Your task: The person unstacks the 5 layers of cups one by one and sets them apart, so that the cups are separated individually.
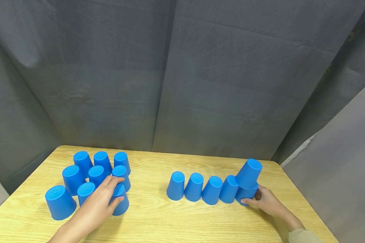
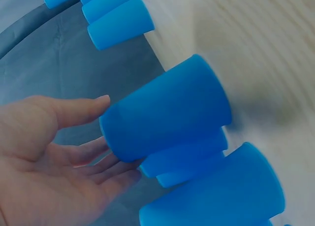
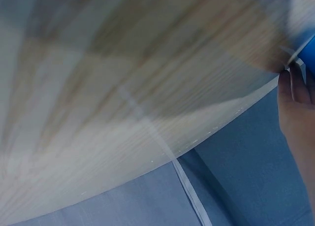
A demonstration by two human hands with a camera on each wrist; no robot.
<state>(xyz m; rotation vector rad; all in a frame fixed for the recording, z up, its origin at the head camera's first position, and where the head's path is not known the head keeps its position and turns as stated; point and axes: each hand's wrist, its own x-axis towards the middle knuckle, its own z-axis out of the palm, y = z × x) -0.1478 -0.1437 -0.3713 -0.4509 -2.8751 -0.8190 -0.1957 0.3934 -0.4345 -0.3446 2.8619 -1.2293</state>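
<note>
My left hand [image 1: 101, 197] is spread about the top of an upside-down blue cup [image 1: 121, 205] in the front right of the left group. In the left wrist view, thumb and fingers lie on either side of that cup's narrow end, the thumb tip at its edge. Over on the right, my right hand [image 1: 269, 202] grips the end cup [image 1: 244, 194] of a row, thumb in front and fingers behind it. Another upside-down blue cup [image 1: 248, 173] sits above this end cup. The right wrist view catches only part of the right hand [image 3: 298, 105] and a sliver of blue cup [image 3: 308, 53].
More upside-down blue cups [image 1: 73, 179] stand close together around my left hand. Several cups [image 1: 194, 187] form a side-by-side row leading to the right-hand end cup. The wooden table [image 1: 152, 219] ends at grey curtains [image 1: 225, 84] behind.
</note>
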